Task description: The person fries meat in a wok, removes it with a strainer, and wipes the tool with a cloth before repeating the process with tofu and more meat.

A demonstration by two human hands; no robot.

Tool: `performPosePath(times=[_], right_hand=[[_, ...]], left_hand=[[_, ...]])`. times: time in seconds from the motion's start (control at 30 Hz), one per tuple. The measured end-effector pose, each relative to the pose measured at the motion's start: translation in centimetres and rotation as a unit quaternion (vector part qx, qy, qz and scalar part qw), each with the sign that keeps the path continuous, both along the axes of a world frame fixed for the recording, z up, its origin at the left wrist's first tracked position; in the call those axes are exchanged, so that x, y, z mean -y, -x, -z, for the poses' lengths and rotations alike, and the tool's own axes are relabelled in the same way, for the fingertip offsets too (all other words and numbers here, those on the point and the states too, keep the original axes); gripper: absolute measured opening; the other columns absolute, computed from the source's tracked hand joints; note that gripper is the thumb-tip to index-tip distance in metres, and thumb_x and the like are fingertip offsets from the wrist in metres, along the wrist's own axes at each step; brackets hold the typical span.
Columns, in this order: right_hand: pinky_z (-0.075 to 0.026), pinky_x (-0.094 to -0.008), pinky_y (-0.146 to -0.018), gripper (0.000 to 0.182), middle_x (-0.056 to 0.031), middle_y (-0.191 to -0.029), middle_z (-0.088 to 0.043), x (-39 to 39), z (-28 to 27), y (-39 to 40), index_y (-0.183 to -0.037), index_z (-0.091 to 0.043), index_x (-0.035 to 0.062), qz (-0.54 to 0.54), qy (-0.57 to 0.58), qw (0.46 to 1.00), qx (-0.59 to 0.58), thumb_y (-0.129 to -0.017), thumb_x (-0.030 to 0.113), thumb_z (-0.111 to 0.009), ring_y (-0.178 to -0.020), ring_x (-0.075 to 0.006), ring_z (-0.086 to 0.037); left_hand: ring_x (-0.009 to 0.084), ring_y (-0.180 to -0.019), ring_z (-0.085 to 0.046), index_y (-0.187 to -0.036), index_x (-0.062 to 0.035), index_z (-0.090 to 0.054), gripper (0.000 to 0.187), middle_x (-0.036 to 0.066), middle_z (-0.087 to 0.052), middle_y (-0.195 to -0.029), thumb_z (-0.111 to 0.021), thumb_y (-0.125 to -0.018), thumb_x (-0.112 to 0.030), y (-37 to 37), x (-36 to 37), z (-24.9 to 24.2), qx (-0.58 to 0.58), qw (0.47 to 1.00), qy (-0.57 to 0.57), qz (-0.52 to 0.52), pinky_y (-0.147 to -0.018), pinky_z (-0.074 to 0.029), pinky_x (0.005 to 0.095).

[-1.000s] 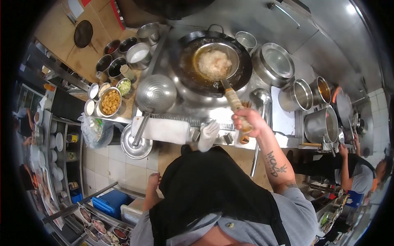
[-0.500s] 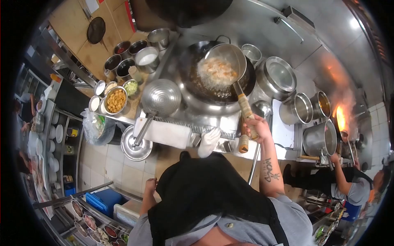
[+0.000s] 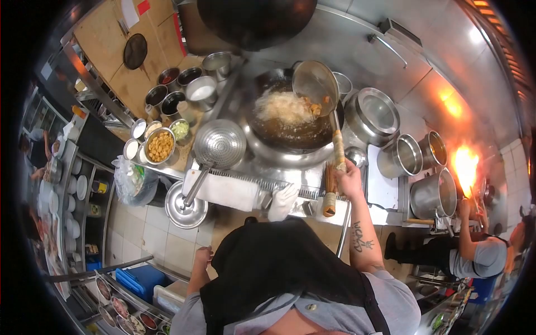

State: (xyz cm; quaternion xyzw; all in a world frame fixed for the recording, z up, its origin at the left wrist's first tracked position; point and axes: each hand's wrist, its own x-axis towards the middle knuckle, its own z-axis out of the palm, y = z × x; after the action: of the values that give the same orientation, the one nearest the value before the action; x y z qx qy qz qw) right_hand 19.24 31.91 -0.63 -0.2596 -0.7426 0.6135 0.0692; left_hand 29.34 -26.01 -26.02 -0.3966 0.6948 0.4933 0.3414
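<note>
My right hand point(image 3: 349, 180) is wrapped round the wooden handle of a strainer point(image 3: 316, 84). The strainer's round bowl is tilted over the wok point(image 3: 298, 144), with browned pieces of food point(image 3: 314, 107) at its lower edge. White froth point(image 3: 285, 108) bubbles on the oil in the wok. Beside my right hand, a bamboo wok brush point(image 3: 329, 192) stands at the stove's front edge. My left hand point(image 3: 203, 257) hangs low at my side, away from the stove, fingers curled in with nothing visible in them.
A perforated ladle point(image 3: 220, 144) rests left of the wok, near a folded white towel point(image 3: 223, 190) and white glove point(image 3: 283, 202). A bowl of yellow-brown pieces point(image 3: 160, 146) stands further left. Steel pots point(image 3: 400, 156) line the right. Beyond them, a co-worker point(image 3: 474, 254) works at a tall flame point(image 3: 464, 167).
The strainer has shifted right and tipped, and the food shows at its lower edge. The froth in the wok is whiter. The flame at the co-worker's station has grown.
</note>
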Motion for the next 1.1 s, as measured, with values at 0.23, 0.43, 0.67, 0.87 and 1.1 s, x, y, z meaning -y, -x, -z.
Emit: performPosePath(times=[0.23, 0.43, 0.67, 0.87, 1.1], right_hand=[[-0.044, -0.0262, -0.048, 0.058, -0.0032, -0.076, -0.06, -1.5, 3.5, -0.4, -0.141, -0.042, 0.0002, 0.015, -0.225, 0.972, -0.069, -0.085, -0.002, -0.056, -0.053, -0.0093, -0.053], [-0.042, -0.0249, -0.045, 0.062, -0.0017, -0.073, -0.058, -3.2, 2.5, -0.7, -0.145, -0.039, 0.0017, -0.006, -0.2, 0.979, -0.031, -0.084, -0.003, -0.054, -0.05, -0.0075, -0.05], [-0.041, -0.0241, -0.048, 0.061, -0.0042, -0.076, -0.061, -3.2, 3.6, -0.4, -0.143, -0.043, 0.0025, 0.003, -0.191, 0.979, -0.063, -0.084, -0.001, -0.055, -0.052, -0.0068, -0.049], [-0.049, -0.0266, -0.067, 0.062, -0.0094, -0.095, -0.067, -1.3, 2.3, -1.3, -0.143, -0.043, 0.001, 0.012, -0.232, 0.972, -0.016, -0.083, -0.004, -0.056, -0.072, -0.0117, -0.059], [-0.049, -0.0256, -0.078, 0.065, -0.0123, -0.103, -0.067, -1.0, 0.8, -1.6, -0.144, -0.041, -0.0006, 0.014, -0.266, 0.964, 0.013, -0.081, -0.004, -0.057, -0.083, -0.0124, -0.061]], left_hand=[[0.0204, -0.068, -0.058, -0.114, -0.0003, -0.056, 0.034, 0.011, -0.063, -0.093, -0.059, -0.092, -0.026, 0.0, -0.4, 0.3, -0.01, 1.0, -0.013, -0.012, -0.057, -0.045, 0.0364], [0.0182, -0.058, -0.055, -0.105, 0.0008, -0.058, 0.028, 0.011, -0.063, -0.083, -0.059, -0.092, -0.024, -0.1, -0.2, 1.1, -0.022, 0.999, -0.036, -0.01, -0.049, -0.041, 0.0331], [0.0146, -0.052, -0.051, -0.098, -0.0006, -0.06, 0.023, 0.008, -0.063, -0.077, -0.059, -0.092, -0.023, 0.0, 0.4, 1.6, -0.037, 0.999, -0.025, 0.015, -0.043, -0.036, 0.0314], [0.014, -0.051, -0.05, -0.098, -0.0008, -0.062, 0.024, 0.007, -0.061, -0.074, -0.059, -0.092, -0.024, 0.1, -0.3, 0.4, -0.015, 1.0, -0.015, -0.012, -0.043, -0.037, 0.0313], [0.0148, -0.051, -0.049, -0.097, 0.0017, -0.061, 0.027, 0.008, -0.061, -0.071, -0.06, -0.092, -0.025, -0.8, 0.5, 0.9, -0.042, 0.999, -0.006, 0.013, -0.042, -0.036, 0.0328]])
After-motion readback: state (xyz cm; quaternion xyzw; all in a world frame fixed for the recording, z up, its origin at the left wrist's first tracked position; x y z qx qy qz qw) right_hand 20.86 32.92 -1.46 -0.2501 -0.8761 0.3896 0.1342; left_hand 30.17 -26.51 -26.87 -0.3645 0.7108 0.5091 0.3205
